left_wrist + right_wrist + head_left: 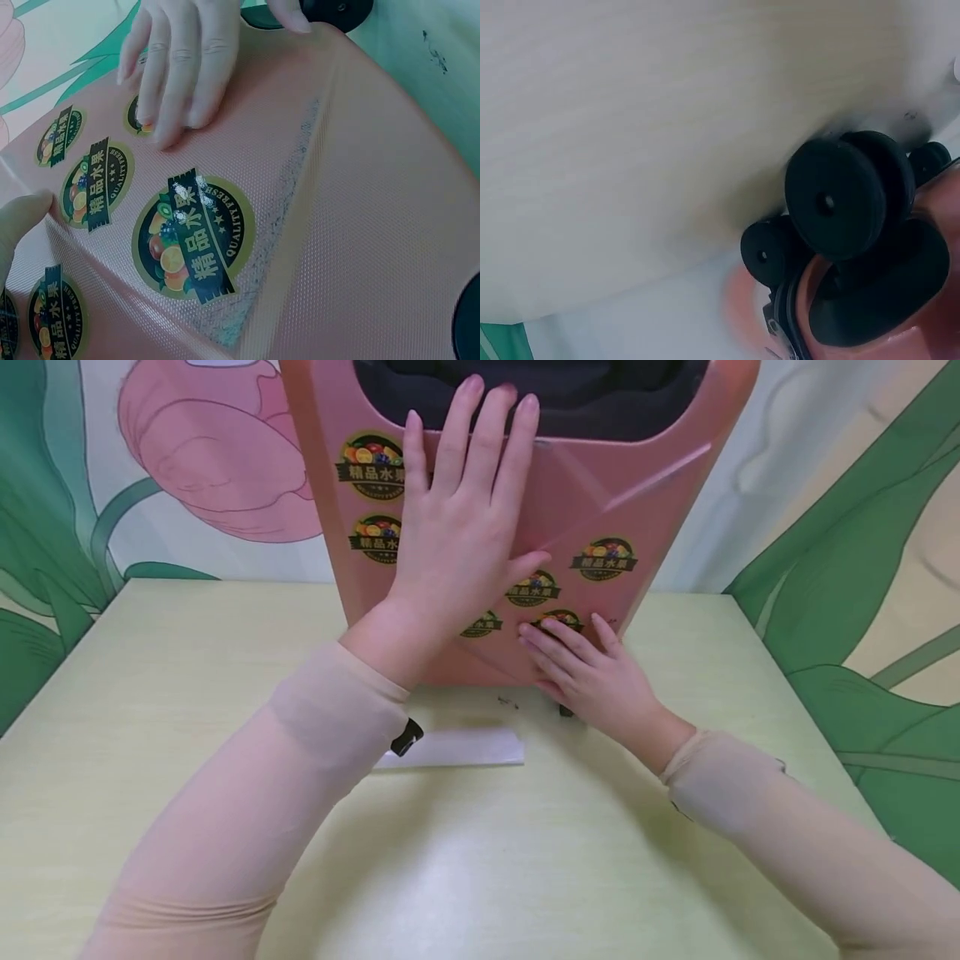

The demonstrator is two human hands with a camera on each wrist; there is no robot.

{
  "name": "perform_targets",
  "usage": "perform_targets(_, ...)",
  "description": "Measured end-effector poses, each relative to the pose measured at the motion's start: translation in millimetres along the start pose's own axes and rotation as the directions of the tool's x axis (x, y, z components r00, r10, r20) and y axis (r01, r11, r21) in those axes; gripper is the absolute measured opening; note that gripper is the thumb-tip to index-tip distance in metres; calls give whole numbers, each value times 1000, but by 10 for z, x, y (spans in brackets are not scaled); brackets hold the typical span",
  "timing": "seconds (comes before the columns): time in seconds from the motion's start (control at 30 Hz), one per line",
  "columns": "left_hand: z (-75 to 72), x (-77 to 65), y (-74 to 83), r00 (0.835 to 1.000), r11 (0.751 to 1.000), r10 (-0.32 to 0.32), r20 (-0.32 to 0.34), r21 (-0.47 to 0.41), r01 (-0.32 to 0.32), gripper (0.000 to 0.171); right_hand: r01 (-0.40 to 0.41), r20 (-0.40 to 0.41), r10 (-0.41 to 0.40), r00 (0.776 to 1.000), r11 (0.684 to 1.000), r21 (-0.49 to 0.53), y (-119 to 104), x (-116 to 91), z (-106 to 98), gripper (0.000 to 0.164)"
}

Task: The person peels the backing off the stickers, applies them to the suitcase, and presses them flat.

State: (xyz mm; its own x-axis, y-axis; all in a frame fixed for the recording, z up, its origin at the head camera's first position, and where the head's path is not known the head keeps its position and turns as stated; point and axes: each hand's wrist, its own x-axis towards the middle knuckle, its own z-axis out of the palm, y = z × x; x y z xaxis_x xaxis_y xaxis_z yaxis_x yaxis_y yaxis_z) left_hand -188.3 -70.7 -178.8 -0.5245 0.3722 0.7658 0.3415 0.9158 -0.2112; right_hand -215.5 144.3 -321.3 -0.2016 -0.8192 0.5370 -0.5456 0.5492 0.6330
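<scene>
A pink suitcase [570,518] with a ribbed, textured face stands on the table, facing me. Round fruit stickers [604,558] with a dark banner and Chinese lettering are scattered over it. My left hand [465,518] lies flat against the upper left part, fingers straight and pointing up, partly covering two stickers. Low on the right side, my right hand [603,681] rests its extended fingers over another sticker [564,618]. In the left wrist view the right hand [184,64] partly covers that sticker, and the left thumb [22,221] touches the case.
A white paper strip [465,749] lies on the table [525,877] in front of the suitcase. Black wheels [832,199] show at its base in the right wrist view. A black recessed panel [600,402] fills its top. Behind stands a wall painted with leaves [840,577].
</scene>
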Motion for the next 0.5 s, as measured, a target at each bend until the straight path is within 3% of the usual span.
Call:
perform_targets(0.17, -13, -14, -22, 1000, 1000, 3, -17, -25, -4, 95, -34, -30, 34, 999, 999, -7, 74, -6, -68, 51)
perform_targets(0.4, -16, -3, -24, 1000, 999, 13, -23, -36, -13, 94, -190, -55, 188, 981, 981, -31, 221, -87, -144, 54)
perform_targets(0.5, -10, -2, -13, 1000, 1000, 7, -11, -25, -7, 95, -208, -51, 208, 977, 978, 3, 202, -112, -120, 58)
